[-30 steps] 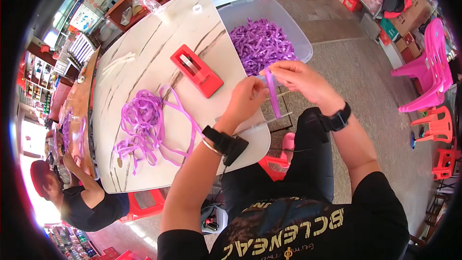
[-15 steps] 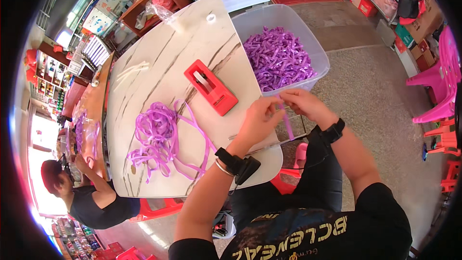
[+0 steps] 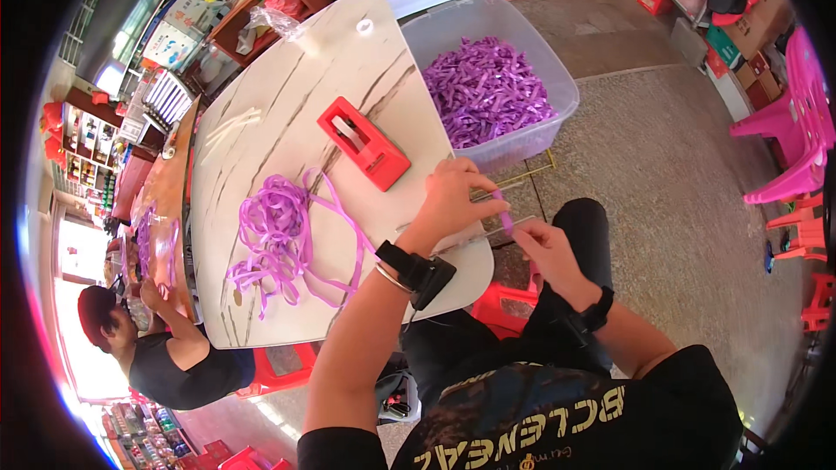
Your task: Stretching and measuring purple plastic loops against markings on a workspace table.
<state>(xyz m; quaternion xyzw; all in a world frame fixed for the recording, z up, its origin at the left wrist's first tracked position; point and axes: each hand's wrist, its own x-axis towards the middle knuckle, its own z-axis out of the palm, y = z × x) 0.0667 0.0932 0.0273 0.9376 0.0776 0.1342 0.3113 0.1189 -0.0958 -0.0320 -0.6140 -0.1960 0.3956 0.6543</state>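
Note:
A short stretch of purple ribbon [image 3: 502, 214] runs between my two hands, just past the right edge of the marble-patterned table [image 3: 296, 122]. My left hand [image 3: 455, 198] has thumb and forefinger closed on its upper part. Lower and to the right, my right hand [image 3: 550, 252] pinches near its bottom end. A loose heap of purple ribbon [image 3: 274, 218] lies on the table to the left, with a strand trailing toward my left forearm. Between the heap and the bin sits a red tape dispenser [image 3: 364, 146]. The clear plastic bin [image 3: 522, 147] holds many purple ribbon pieces [image 3: 489, 87].
Thin white sticks [image 3: 231, 129] and a small white ring [image 3: 365, 27] lie farther back on the table. A person in black [image 3: 178, 365] works at another table on the left. Pink chairs [image 3: 784, 130] stand at the right, and a red stool [image 3: 505, 309] is below.
My right hand has come down toward me, away from the bin. It now grips the ribbon's lower end, while my left hand stays close to the table edge. The view has shifted slightly.

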